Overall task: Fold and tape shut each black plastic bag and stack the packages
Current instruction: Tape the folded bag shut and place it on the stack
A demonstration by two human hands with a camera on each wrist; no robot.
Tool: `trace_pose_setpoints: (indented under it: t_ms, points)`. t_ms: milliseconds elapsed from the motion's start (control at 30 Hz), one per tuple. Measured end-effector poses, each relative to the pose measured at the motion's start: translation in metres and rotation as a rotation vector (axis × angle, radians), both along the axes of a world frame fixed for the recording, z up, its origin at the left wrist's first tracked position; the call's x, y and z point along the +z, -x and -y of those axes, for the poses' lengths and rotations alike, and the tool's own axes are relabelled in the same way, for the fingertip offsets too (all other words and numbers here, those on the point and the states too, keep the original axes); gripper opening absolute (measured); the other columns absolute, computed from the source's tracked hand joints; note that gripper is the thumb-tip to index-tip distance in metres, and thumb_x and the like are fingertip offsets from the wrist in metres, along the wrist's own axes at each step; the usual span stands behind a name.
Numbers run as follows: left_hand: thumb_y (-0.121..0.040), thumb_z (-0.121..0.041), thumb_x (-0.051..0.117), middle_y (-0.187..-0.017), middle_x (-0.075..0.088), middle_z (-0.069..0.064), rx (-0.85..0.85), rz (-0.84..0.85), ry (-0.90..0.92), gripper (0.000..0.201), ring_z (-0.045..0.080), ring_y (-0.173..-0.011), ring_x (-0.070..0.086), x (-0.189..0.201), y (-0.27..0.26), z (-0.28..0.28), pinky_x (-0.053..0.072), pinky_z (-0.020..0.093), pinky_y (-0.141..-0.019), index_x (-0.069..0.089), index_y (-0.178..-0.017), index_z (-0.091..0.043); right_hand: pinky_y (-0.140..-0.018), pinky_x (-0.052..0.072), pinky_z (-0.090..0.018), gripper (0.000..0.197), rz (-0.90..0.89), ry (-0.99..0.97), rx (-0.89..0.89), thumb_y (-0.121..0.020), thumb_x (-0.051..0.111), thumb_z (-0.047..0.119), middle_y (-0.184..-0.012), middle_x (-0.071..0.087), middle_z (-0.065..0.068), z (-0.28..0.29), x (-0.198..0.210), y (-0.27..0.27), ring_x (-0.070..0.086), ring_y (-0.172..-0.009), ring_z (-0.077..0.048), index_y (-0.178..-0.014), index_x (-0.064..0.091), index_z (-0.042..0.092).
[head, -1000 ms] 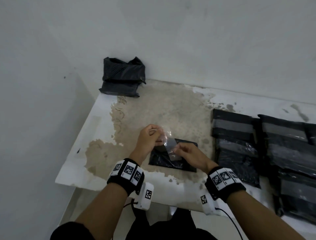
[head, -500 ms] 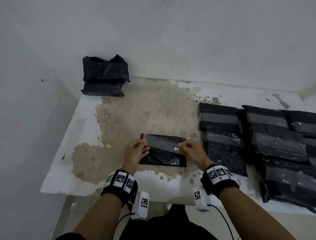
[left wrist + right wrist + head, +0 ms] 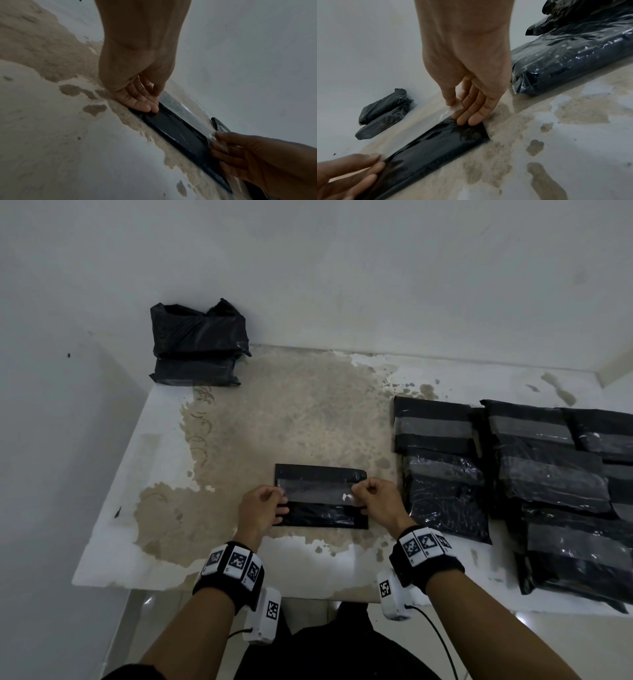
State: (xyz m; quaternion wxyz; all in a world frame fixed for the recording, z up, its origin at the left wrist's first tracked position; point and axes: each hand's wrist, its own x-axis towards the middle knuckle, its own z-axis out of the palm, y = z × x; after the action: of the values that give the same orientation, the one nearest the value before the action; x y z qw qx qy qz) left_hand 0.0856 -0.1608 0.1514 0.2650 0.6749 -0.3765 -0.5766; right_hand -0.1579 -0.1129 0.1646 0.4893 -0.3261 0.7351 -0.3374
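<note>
Far left at the back of the worktop (image 3: 113, 542), up against the wall, you've got two packages (image 3: 198, 344) stacked one on top of the other.

Your left hand (image 3: 260, 508) is at the left end of the bag (image 3: 322, 517), which lies flat near the front edge, in the middle of the brown worn patch (image 3: 291, 412). Thumb and forefinger pinch the left end of the tape (image 3: 315, 491), and from the left wrist view the other fingers (image 3: 142, 104) lie fairly straight with their tips on the bag's left edge.

The tape is a clear strip stretched across the bag from hand to hand, running along the fold. In the wrist views it looks lifted off the plastic a bit, though I can't tell how much of it has stuck down.

Your right hand (image 3: 376, 501) has the right end of the tape pinched between thumb and forefinger too, and the rest of those fingers (image 3: 476, 115) rest on the bag's right corner.

Just right of that hand there's a spread of more black bags (image 3: 445, 494), overlapping each other in rows out to the right edge of the worktop. A few show greyish bands across them.
</note>
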Motion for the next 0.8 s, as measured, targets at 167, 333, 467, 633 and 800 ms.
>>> trace_pose_setpoints:
  t_ms: [167, 333, 467, 633, 800]
  points:
    - [-0.101, -0.013, 0.057, -0.088, 0.074, 0.008, -0.032, 0.039, 0.037, 0.017, 0.017, -0.07, 0.071, 0.0, 0.0, -0.002, 0.057, 0.023, -0.057, 0.068, -0.088, -0.015, -0.073, 0.057, -0.036, 0.016, -0.067, 0.012, 0.035, -0.098, 0.065, 0.016, -0.086, 0.075, -0.008, -0.002, -0.004, 0.001, 0.072, -0.082, -0.022, -0.082, 0.067, 0.015]
    - [-0.101, -0.011, 0.056, -0.087, 0.072, 0.01, -0.048, 0.047, 0.043, 0.015, 0.018, -0.069, 0.07, -0.002, -0.004, -0.002, 0.056, 0.02, -0.056, 0.067, -0.091, -0.01, -0.068, 0.053, -0.024, 0.017, -0.101, 0.021, 0.06, -0.096, 0.066, 0.016, -0.084, 0.076, -0.004, -0.001, -0.008, 0.0, 0.073, -0.081, -0.018, -0.08, 0.068, 0.019]
    - [-0.101, -0.011, 0.056, -0.086, 0.071, 0.011, -0.059, 0.048, 0.057, 0.014, 0.018, -0.069, 0.069, -0.003, -0.005, -0.003, 0.056, 0.017, -0.055, 0.067, -0.096, -0.004, -0.077, 0.058, -0.035, 0.018, -0.128, 0.014, 0.077, -0.094, 0.069, 0.02, -0.081, 0.076, 0.0, -0.001, -0.014, 0.001, 0.074, -0.084, -0.022, -0.077, 0.069, 0.023]
    - [-0.101, -0.013, 0.057, -0.084, 0.071, 0.008, -0.067, 0.084, 0.073, 0.016, 0.016, -0.065, 0.068, -0.005, -0.004, -0.003, 0.055, 0.018, -0.054, 0.067, -0.088, -0.012, -0.067, 0.051, -0.025, 0.021, -0.13, 0.031, 0.059, -0.095, 0.068, 0.015, -0.078, 0.074, 0.001, -0.002, -0.014, -0.001, 0.072, -0.074, -0.014, -0.076, 0.067, 0.022]
    - [-0.099, -0.012, 0.06, -0.081, 0.071, 0.007, -0.078, 0.136, 0.075, 0.015, 0.016, -0.064, 0.067, -0.008, -0.005, 0.0, 0.056, 0.02, -0.055, 0.068, -0.086, -0.012, -0.072, 0.057, -0.031, 0.018, -0.147, 0.015, 0.061, -0.095, 0.07, 0.017, -0.081, 0.076, -0.001, -0.003, -0.017, -0.001, 0.074, -0.082, -0.02, -0.077, 0.069, 0.022]
